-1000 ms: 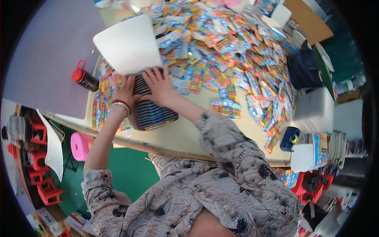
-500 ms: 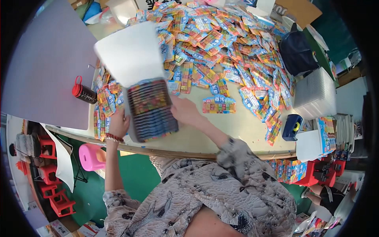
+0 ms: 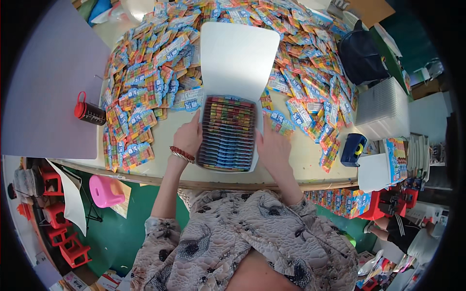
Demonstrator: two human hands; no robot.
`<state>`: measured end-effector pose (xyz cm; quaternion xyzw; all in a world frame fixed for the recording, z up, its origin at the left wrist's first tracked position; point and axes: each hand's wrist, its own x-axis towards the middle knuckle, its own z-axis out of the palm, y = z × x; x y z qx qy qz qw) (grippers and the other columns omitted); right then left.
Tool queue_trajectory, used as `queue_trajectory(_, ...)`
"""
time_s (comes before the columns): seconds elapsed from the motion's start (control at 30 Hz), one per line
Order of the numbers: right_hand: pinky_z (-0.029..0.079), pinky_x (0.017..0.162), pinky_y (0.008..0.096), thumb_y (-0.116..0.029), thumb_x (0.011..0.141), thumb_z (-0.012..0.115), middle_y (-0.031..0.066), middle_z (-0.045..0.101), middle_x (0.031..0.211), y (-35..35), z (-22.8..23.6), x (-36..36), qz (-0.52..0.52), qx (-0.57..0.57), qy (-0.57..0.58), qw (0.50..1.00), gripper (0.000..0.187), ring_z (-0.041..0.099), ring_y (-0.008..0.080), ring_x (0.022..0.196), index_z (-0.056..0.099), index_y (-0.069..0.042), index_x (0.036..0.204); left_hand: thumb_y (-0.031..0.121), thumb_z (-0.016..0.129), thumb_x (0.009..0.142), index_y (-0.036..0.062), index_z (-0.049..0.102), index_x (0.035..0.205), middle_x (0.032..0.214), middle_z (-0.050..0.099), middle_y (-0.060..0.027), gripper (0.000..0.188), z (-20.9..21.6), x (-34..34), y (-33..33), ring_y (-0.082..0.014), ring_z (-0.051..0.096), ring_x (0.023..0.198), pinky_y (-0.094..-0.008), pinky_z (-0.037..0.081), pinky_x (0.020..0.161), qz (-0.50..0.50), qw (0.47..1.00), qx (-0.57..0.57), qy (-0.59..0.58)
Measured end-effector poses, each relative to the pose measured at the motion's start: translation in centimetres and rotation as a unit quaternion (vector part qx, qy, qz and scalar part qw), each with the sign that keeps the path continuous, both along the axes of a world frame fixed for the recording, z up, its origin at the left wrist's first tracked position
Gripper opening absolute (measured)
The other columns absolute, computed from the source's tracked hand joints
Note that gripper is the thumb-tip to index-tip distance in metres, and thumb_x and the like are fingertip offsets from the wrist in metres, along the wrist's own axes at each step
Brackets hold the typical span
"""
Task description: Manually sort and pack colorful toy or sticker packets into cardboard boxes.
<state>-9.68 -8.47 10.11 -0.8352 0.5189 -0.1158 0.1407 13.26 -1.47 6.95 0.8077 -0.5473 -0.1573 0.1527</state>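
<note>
White rectangular lidded box (image 3: 238, 60) runs near-far between left hand (image 3: 188, 137), right hand (image 3: 274, 149), neither nearer; finger closure/grip, can't tell tbh.

One lidded box (image 3: 237, 68), one bottle (image 3: 91, 114), one pink stool (image 3: 106, 193)
</note>
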Motion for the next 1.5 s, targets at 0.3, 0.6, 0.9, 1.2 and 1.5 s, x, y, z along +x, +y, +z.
queue_trajectory(0.3,0.052,0.075,0.0350,-0.003,0.076,0.056,0.0119,0.061,0.096,-8.8,-3.4,7.1,0.257,-0.199,-0.003,0.946,0.023,0.060,0.0268,0.092,0.059,-0.001,0.098,0.018,0.054,0.092,0.0025,0.037,0.139,0.063,0.053,-0.0161,0.052,-1.2,-1.9,4.3,-0.0262,0.053,0.054,-0.0338,0.042,0.053,0.097,0.945,-0.189,0.250)
queue_trajectory(0.6,0.052,0.075,0.0372,-0.003,0.074,0.054,0.0141,0.062,0.085,-10.0,-1.4,9.6,0.387,-0.137,0.118,0.904,0.010,0.062,0.0276,0.086,0.061,-0.002,0.082,-0.001,0.047,0.091,0.0101,0.038,0.141,0.064,0.043,-0.0128,0.052,-2.8,-3.9,6.8,-0.0132,0.039,0.056,-0.0230,0.036,0.056,0.133,0.940,-0.248,0.195)
queue_trajectory(0.9,0.051,0.073,0.0296,-0.010,0.078,0.055,0.0036,0.055,0.085,-11.1,-1.0,14.3,0.538,-0.356,-0.006,0.764,0.007,0.057,0.0181,0.087,0.060,-0.007,0.081,-0.004,0.044,0.091,0.0091,0.038,0.141,0.108,0.060,-0.0246,0.052,-3.6,-3.5,6.5,-0.0225,0.065,0.089,-0.0266,0.048,0.076,0.143,0.932,-0.293,0.160)
queue_trajectory(1.2,0.047,0.071,0.0262,-0.012,0.077,0.054,0.0022,0.052,0.081,-12.2,-2.8,12.8,0.587,-0.398,0.007,0.705,0.004,0.055,0.0150,0.082,0.057,-0.009,0.074,0.006,0.046,0.091,0.0176,0.026,0.146,0.151,0.027,-0.0063,0.060,-1.1,-3.3,6.9,-0.0329,0.030,0.136,-0.0449,0.038,0.102,0.004,0.991,-0.116,-0.060)
queue_trajectory(1.5,0.047,0.078,0.0330,-0.019,0.076,0.062,0.0070,0.056,0.087,-11.2,1.4,15.5,0.645,-0.135,0.051,0.751,0.015,0.055,0.0220,0.093,0.068,-0.010,0.086,0.053,0.035,0.093,0.0241,0.026,0.147,0.154,0.017,-0.0054,0.061,-1.4,-2.6,7.2,-0.0332,0.019,0.140,-0.0570,0.021,0.108,-0.070,0.994,-0.071,-0.039)
